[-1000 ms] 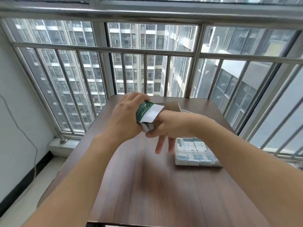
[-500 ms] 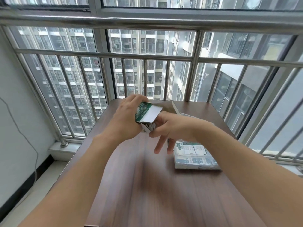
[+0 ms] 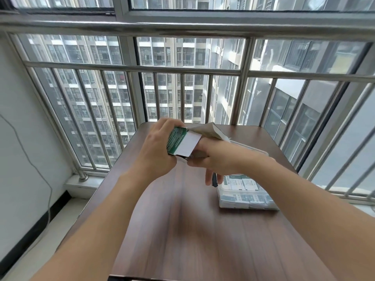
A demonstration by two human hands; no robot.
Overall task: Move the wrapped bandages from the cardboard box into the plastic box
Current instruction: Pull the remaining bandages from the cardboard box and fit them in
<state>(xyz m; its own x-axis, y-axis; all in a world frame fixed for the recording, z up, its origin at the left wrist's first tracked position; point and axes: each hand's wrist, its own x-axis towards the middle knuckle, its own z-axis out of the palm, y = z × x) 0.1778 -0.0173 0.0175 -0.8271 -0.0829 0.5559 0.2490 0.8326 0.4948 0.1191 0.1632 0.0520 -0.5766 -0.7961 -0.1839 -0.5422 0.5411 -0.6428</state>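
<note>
My left hand (image 3: 154,153) clamps the light, crushable cardboard box (image 3: 181,144); right hand (image 3: 215,159), at three o'clock, fingers inside, contents unseen.

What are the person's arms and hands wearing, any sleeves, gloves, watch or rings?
Nothing visible. The left hand and right hand are bare, with no gloves. Both forearms are uncovered right down to the frame's lower edge, so no sleeves show. No watch, bracelet or ring can be seen on the wrists or visible fingers.
</note>
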